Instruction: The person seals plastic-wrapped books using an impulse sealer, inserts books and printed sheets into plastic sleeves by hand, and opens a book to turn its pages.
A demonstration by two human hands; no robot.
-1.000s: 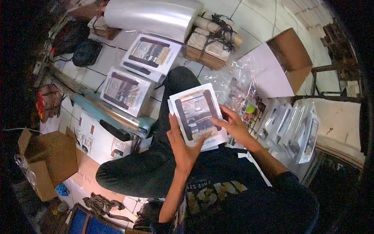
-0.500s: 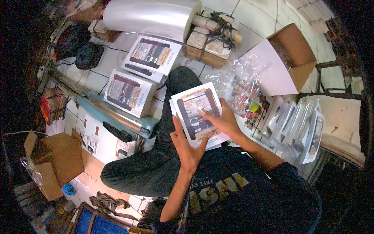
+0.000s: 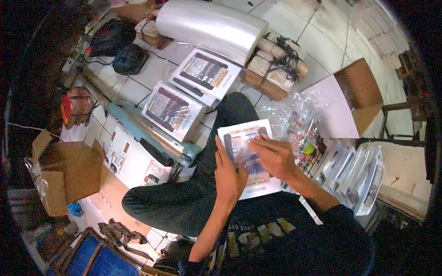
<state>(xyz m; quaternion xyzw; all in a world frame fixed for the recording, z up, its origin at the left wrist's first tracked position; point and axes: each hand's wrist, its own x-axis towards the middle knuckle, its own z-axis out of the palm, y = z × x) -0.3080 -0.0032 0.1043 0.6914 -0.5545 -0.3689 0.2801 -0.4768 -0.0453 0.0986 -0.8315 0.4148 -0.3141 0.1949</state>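
Observation:
A white printed sheet (image 3: pixel 258 184), with a dark-framed picture and a tan label, lies over my lap. My left hand (image 3: pixel 228 172) grips its left side, thumb across the front and fingers along the edge. Over the picture's upper right, my right hand (image 3: pixel 276 158) has its fingers bent and drawn together; whatever they hold, if anything, is hidden. Beyond my knee lie two stacks of similar prints, the nearer stack (image 3: pixel 172 110) looking wrapped in clear plastic and the farther stack (image 3: pixel 207 69) beside it.
A large roll of clear film (image 3: pixel 212 27) lies at the back, near a tied wooden block (image 3: pixel 269 69). Crumpled plastic (image 3: pixel 294 108) and a row of plastic-sleeved packs (image 3: pixel 354 179) are on the right. Open cardboard boxes stand at left (image 3: pixel 73 170) and right (image 3: pixel 359 92).
The view has shifted, so surroundings appear further right and lower. My right hand has left the sheet's right edge, and its fingers have drawn together over the picture. My left hand keeps its hold.

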